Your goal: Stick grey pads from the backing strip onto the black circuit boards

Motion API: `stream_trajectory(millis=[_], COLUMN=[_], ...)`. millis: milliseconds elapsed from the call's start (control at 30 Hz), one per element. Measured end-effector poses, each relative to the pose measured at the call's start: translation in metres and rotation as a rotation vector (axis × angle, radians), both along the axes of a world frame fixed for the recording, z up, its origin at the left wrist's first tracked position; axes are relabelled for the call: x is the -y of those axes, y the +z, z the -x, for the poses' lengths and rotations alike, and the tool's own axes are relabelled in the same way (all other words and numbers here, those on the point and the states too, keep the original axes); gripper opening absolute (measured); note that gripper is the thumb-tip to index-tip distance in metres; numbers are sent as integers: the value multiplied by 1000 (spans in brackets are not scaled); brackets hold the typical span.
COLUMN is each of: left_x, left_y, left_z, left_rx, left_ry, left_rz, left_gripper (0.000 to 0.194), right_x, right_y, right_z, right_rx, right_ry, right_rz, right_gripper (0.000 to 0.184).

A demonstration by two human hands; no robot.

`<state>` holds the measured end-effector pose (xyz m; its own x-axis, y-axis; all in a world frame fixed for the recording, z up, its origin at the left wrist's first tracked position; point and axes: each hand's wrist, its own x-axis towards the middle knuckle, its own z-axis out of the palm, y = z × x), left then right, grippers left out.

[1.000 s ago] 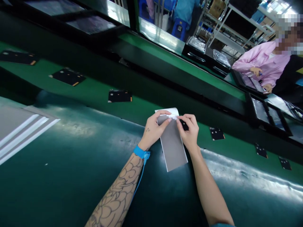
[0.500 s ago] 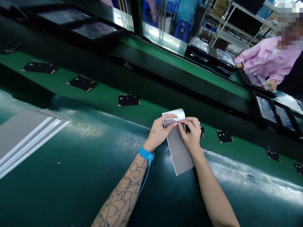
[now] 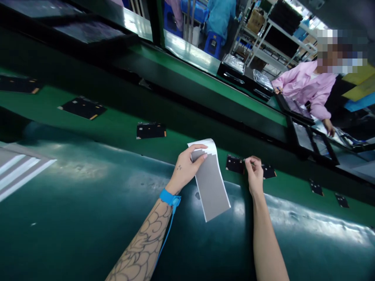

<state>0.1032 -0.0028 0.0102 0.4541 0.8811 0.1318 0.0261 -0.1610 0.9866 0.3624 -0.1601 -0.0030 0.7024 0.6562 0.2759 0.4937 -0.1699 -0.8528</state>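
My left hand (image 3: 187, 166) pinches a sheet of grey adhesive labels (image 3: 212, 183) near its top, where the white backing curls over. The grey area has a stepped upper edge. My right hand (image 3: 255, 173) is apart from the sheet, above the green belt, with thumb and forefinger pressed together. Whatever lies between those fingertips is too small to make out. Just left of them is a flat black panel (image 3: 234, 164) with small pale patches; another black panel (image 3: 268, 171) is partly hidden behind the hand. A blue wrist strap (image 3: 170, 198) with a cord circles my left wrist.
More black panels (image 3: 150, 130) lie spaced along the green belt (image 3: 178, 134). A stack of grey sheets with white edges (image 3: 23, 171) rests on the bench at left. Beyond the dark divider, a person in pink (image 3: 304, 84) works beside black trays (image 3: 310, 140).
My right hand has left the label sheet and moved right, over the belt. My left hand still holds the sheet, whose full width now shows. The view has shifted, and the panels sit differently.
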Motion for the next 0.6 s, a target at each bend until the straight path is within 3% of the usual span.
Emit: stream_trajectory(millis=[100, 267, 600], left_x=[1, 2, 4], left_y=[5, 9, 7], left_z=[1, 3, 3], left_rx=[-65, -128, -126], left_ry=[-27, -8, -1], left_rz=[38, 42, 42], left_gripper=[26, 29, 32], right_x=[18, 14, 12], right_y=[-7, -7, -11], right_z=[-19, -25, -18], right_rx=[8, 113, 273], right_ry=[10, 120, 111], right_rz=[129, 274, 361], right_gripper=[49, 54, 44])
